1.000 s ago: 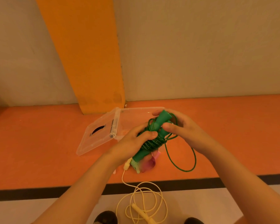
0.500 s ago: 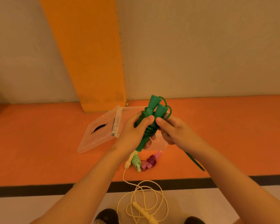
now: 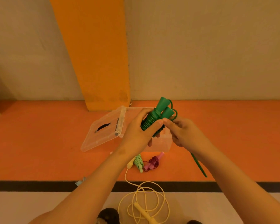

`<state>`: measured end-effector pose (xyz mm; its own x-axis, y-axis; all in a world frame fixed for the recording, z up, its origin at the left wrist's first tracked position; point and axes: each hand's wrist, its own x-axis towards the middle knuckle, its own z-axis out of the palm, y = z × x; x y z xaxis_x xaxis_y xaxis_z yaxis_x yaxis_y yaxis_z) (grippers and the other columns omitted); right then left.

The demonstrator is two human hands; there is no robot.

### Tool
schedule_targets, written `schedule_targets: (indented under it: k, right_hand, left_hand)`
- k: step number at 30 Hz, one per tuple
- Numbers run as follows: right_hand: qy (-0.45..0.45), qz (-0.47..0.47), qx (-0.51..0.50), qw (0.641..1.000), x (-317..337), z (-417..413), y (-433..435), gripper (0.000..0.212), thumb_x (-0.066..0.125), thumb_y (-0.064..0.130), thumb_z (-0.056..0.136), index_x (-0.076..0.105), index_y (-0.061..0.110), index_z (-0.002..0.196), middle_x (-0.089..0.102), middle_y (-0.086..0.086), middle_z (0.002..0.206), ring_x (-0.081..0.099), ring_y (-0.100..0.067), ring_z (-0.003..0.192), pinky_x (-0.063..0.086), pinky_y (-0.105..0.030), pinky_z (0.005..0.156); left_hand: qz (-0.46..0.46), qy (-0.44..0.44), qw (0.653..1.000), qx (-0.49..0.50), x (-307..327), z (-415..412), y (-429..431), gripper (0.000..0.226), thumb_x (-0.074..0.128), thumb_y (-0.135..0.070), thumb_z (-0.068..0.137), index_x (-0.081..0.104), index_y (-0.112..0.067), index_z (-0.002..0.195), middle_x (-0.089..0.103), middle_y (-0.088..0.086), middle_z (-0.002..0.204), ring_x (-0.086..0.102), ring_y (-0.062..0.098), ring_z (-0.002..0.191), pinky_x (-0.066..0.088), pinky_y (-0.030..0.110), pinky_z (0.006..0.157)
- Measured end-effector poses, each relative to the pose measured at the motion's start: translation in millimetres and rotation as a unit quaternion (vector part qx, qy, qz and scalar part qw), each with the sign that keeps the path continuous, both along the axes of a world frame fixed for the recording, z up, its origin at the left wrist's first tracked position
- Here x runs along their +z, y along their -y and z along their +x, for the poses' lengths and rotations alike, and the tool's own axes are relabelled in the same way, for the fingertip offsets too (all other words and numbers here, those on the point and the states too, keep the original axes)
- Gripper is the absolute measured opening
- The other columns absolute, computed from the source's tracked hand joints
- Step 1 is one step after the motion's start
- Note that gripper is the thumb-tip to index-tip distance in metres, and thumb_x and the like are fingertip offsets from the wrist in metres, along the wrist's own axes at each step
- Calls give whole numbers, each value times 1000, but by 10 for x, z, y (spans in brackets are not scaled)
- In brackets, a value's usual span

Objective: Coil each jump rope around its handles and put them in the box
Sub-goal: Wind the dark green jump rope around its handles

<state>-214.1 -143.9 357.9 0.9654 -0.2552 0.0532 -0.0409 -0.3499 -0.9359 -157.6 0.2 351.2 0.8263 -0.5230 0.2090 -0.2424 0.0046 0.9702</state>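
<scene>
Our left hand (image 3: 141, 133) grips the almost-wound green rope (image 3: 149, 122) over the open box (image 3: 162, 143), our right hand (image 3: 183, 133) pinches its loose end, and the wound pink rope (image 3: 153, 163), the wound pale green rope (image 3: 138, 161) and the loose yellow rope (image 3: 144, 199) wait on the floor (image 3: 39, 143).

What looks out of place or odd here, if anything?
Nothing damaged. The light-green bundle and pink bundle lie coiled on the floor just outside the open box, not in it. The yellow rope sprawls uncoiled near the shoes. A loose tail of the green rope hangs below the right hand.
</scene>
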Motion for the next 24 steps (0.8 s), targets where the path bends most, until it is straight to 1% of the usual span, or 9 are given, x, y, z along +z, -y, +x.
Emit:
schedule_targets:
  k: [2, 5, 8, 10, 13, 17, 20, 22, 24]
  right_hand:
    - [-31, -12, 26, 999, -26, 2, 3, 20, 49, 30, 98, 59, 27, 82, 43, 5, 57, 45, -13, 47, 37, -28, 49]
    - [-55, -133, 51, 988, -54, 1, 59, 18, 47, 24, 99, 62, 24, 109, 50, 9, 67, 46, -9, 59, 36, -25, 57]
    - [-4, -186, 34, 982, -31, 7, 56, 20, 46, 22, 100, 66, 19, 105, 52, 12, 66, 46, -8, 61, 36, -30, 60]
    - [12, -232, 19, 972, -19, 16, 52, 24, 44, 27, 100, 67, 20, 99, 59, 8, 70, 53, -10, 65, 43, -34, 62]
    - [-7, -355, 30, 934, -12, -17, 70, 30, 40, 35, 100, 66, 19, 101, 59, 6, 69, 49, -9, 60, 36, -30, 55]
    - [-12, -511, 53, 858, 24, -77, 57, 31, 37, 41, 101, 63, 24, 103, 66, 2, 87, 57, -15, 77, 28, -28, 51]
    - [-5, -546, 60, 836, 20, -119, 52, 30, 36, 40, 101, 61, 28, 113, 67, 3, 98, 59, -19, 93, 26, -25, 50]
    - [1, -539, 47, 841, -9, -119, 61, 30, 36, 37, 101, 58, 30, 121, 66, 3, 103, 59, -20, 99, 32, -28, 56]
    - [-8, -502, 42, 864, -90, -95, 52, 29, 38, 27, 101, 53, 28, 126, 66, 2, 101, 61, -21, 92, 41, -30, 61]
  left_hand:
    - [4, -3, 1000, 16, -25, 14, -4, 21, 62, -19, 93, 56, -29, 111, 68, 12, 84, 62, 13, 58, 39, 20, 39]
    - [5, -24, 999, 46, -48, 57, -9, 16, 59, -18, 95, 55, -26, 108, 66, 10, 80, 57, 5, 47, 36, 19, 36]
    - [-2, -25, 998, 59, -54, 93, 3, 11, 59, -21, 95, 55, -26, 105, 67, 10, 81, 60, 8, 50, 37, 21, 36]
    - [-10, -26, 998, 61, -44, 69, 20, 11, 60, -23, 94, 55, -26, 104, 68, 9, 84, 63, 11, 54, 38, 21, 36]
    - [-4, -39, 997, 61, -40, 6, 29, 14, 62, -33, 91, 57, -30, 104, 68, 6, 79, 61, 9, 50, 37, 21, 36]
    - [15, -31, 996, 78, -77, -30, 33, 20, 66, -42, 85, 61, -29, 99, 70, 1, 77, 68, 21, 60, 42, 26, 38]
    - [30, -50, 995, 86, -81, -39, 24, 16, 65, -33, 90, 61, -21, 99, 71, 3, 77, 68, 22, 61, 40, 22, 36]
    - [33, -54, 994, 91, -83, -35, 18, 11, 61, -29, 93, 60, -19, 99, 70, 7, 76, 67, 23, 58, 38, 22, 34]
    - [37, -50, 993, 98, -93, -12, 29, 8, 57, -30, 96, 59, -22, 97, 70, 9, 73, 62, 25, 50, 37, 23, 35]
